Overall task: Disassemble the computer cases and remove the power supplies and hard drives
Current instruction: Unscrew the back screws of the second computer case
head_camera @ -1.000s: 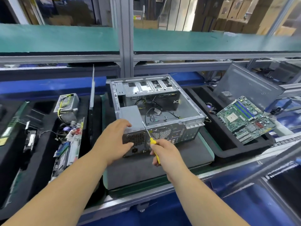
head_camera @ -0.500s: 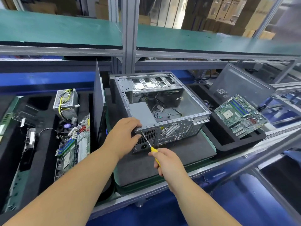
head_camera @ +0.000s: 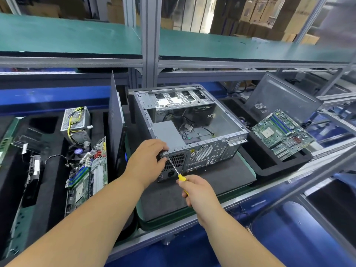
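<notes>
An open grey computer case (head_camera: pixel 217 151) lies on its side on a dark foam mat (head_camera: pixel 221 182), its rear panel towards me. The grey power supply (head_camera: pixel 167 133) sits in its near left corner, with loose cables behind it. My left hand (head_camera: pixel 144 162) grips the case's near left corner at the power supply. My right hand (head_camera: pixel 198 191) holds a yellow-handled screwdriver (head_camera: pixel 176 169); its tip touches the rear panel just by my left fingers.
A removed power supply (head_camera: pixel 76 120), a motherboard (head_camera: pixel 86 174) and other parts lie in the black foam tray on the left. A side panel (head_camera: pixel 114 120) stands upright between tray and case. Another motherboard (head_camera: pixel 283 133) and a panel (head_camera: pixel 279 97) lean in the right tray.
The screwdriver tip has come down from above the case to the rear panel's upper left corner. My left hand has slid from the power supply's top to that corner.
</notes>
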`<move>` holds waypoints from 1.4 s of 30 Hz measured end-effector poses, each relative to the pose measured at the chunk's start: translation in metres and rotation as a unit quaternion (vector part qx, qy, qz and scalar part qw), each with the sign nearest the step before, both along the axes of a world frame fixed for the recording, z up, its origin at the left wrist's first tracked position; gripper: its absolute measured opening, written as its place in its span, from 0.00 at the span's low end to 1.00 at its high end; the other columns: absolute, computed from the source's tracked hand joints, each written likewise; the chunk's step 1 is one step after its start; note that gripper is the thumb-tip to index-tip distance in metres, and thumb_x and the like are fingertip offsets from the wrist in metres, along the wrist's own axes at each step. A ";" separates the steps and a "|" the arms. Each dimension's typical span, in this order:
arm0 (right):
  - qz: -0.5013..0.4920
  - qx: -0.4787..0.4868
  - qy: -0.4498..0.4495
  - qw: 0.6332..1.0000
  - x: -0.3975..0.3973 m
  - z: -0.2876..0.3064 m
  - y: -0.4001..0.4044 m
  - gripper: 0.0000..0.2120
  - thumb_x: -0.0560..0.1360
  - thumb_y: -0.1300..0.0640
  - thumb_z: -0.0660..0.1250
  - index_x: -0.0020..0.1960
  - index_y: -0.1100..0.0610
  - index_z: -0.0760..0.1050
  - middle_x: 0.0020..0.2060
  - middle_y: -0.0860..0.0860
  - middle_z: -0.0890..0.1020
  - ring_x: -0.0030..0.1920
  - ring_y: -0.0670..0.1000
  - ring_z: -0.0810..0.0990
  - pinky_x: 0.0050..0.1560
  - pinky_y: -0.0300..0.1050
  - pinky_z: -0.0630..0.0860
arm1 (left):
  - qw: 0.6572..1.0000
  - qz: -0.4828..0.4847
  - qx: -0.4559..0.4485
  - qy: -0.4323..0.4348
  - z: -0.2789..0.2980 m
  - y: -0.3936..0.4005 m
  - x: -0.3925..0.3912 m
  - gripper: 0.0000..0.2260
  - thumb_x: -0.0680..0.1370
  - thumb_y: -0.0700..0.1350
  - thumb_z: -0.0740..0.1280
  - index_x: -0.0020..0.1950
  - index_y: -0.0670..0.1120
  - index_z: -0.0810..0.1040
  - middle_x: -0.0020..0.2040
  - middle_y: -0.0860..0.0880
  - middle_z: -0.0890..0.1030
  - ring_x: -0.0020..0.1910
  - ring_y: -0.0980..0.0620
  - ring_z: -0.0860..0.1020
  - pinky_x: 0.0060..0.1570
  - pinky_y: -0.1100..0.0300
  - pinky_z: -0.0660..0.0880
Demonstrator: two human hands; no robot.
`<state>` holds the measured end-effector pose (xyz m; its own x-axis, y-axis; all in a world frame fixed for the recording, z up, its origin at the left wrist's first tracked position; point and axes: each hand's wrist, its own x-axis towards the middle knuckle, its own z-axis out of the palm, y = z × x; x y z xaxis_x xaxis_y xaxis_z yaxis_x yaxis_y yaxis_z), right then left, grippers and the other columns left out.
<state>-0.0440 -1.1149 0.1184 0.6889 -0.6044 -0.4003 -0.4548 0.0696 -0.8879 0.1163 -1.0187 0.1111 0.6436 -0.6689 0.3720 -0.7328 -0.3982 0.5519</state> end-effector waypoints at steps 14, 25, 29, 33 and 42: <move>-0.040 0.323 -0.008 0.946 0.010 0.023 0.005 0.15 0.84 0.50 0.57 0.47 0.60 0.73 0.26 0.50 0.68 0.23 0.45 0.57 0.23 0.37 0.56 | 1.000 -0.006 0.012 0.006 0.001 0.001 -0.001 0.16 0.74 0.42 0.73 0.61 0.49 0.79 0.62 0.55 0.78 0.66 0.54 0.70 0.66 0.56 0.69; -0.011 0.084 0.066 0.994 0.019 0.015 0.013 0.16 0.85 0.50 0.54 0.46 0.57 0.73 0.23 0.48 0.69 0.20 0.45 0.61 0.24 0.39 0.59 | 1.000 0.001 0.002 0.003 -0.002 0.000 -0.001 0.15 0.74 0.42 0.72 0.61 0.49 0.79 0.62 0.55 0.78 0.66 0.54 0.70 0.65 0.58 0.68; 0.093 -0.283 0.125 0.946 0.012 0.009 0.014 0.13 0.84 0.48 0.55 0.49 0.57 0.68 0.38 0.51 0.77 0.37 0.54 0.73 0.36 0.47 0.65 | 1.000 -0.008 0.008 0.007 0.000 0.001 -0.001 0.15 0.75 0.42 0.72 0.61 0.49 0.79 0.63 0.55 0.77 0.67 0.54 0.69 0.66 0.59 0.67; 0.132 -0.448 0.192 0.863 0.014 0.012 0.020 0.13 0.85 0.47 0.50 0.58 0.55 0.66 0.48 0.52 0.80 0.47 0.56 0.80 0.36 0.46 0.64 | 0.999 -0.017 0.007 0.029 0.005 0.006 -0.006 0.16 0.76 0.45 0.71 0.64 0.50 0.77 0.63 0.55 0.76 0.66 0.54 0.70 0.66 0.62 0.65; 0.136 -0.372 0.110 0.912 0.007 0.019 0.021 0.05 0.82 0.53 0.57 0.54 0.52 0.62 0.43 0.51 0.77 0.40 0.53 0.73 0.34 0.47 0.64 | 0.870 0.105 -0.072 0.476 0.011 -0.004 -0.047 0.13 0.75 0.53 0.72 0.42 0.44 0.83 0.36 0.50 0.85 0.38 0.51 0.83 0.41 0.57 0.79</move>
